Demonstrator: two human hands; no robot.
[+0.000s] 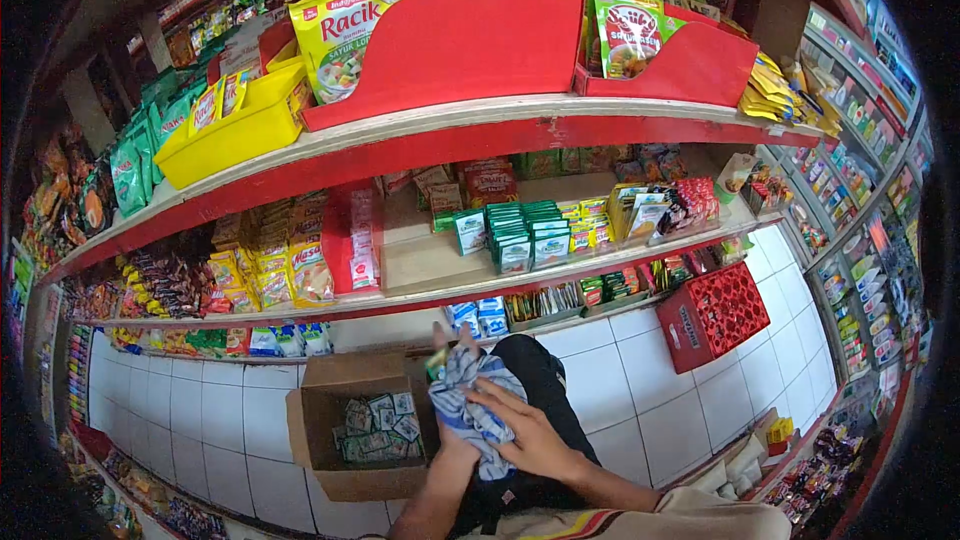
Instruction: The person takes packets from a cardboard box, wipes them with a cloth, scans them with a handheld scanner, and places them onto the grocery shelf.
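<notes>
the striped cloth (480, 400) is bunched up between the two hands, above the dark-clad lap (545, 380) and just beside the open carton; the right hand (522, 430) is clasped over its near face, fingers lying across the folds; the left hand (457, 443) is behind and beneath it, its fingertips poking out past the top, and i cannot tell whether it is apart or clamped on anything; a small green and yellow packet (436, 364) shows at the cloth's edge by those fingertips, mostly hidden; the cloth looks light and limp, so it should fold to any grip and is best taken by a gathered middle, with loose ends kept in the palm; the packet seems light, thin and perhaps slippery, so i would hold it by the edges without crushing it; to the left, the cardboard carton (335, 375) has its flaps spread and small packets (378, 425) lying loose inside; ahead, the middle shelf (425, 258) bears rows of green sachets (515, 235); farther right, a red crate (713, 315) stands on the white tiled floor (640, 415)
</notes>
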